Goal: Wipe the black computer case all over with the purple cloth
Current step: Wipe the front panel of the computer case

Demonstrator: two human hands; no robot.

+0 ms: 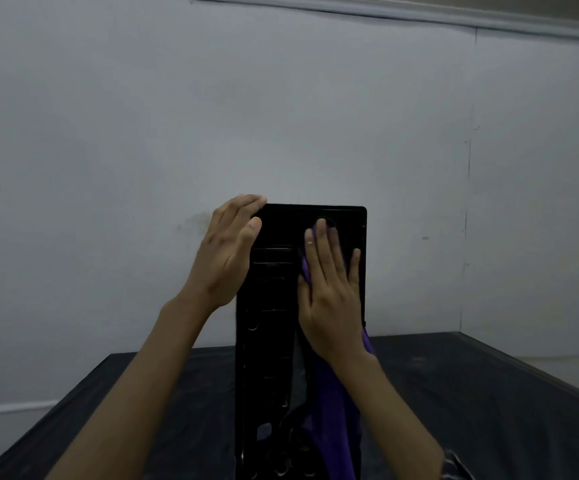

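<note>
Dark tabletop [471,393]; purple cloth [333,403] under flat right grip [333,299], left grip [225,261] flat against case [270,341] edge

- Wall [281,116]: we record a plain, pale grey surface from 9 to 3 o'clock, dimly and evenly lit.
- Moulding [385,10]: pale strip along the top, 12 to 2 o'clock.
- Seam [468,202]: thin vertical line at 3 o'clock.
- Smudge [191,223]: we note a faint mark towards 9 o'clock.
- Table [488,393]: dark covered top, 4 to 8 o'clock.
- White strip [11,408]: low on the wall, 8 o'clock.
</note>
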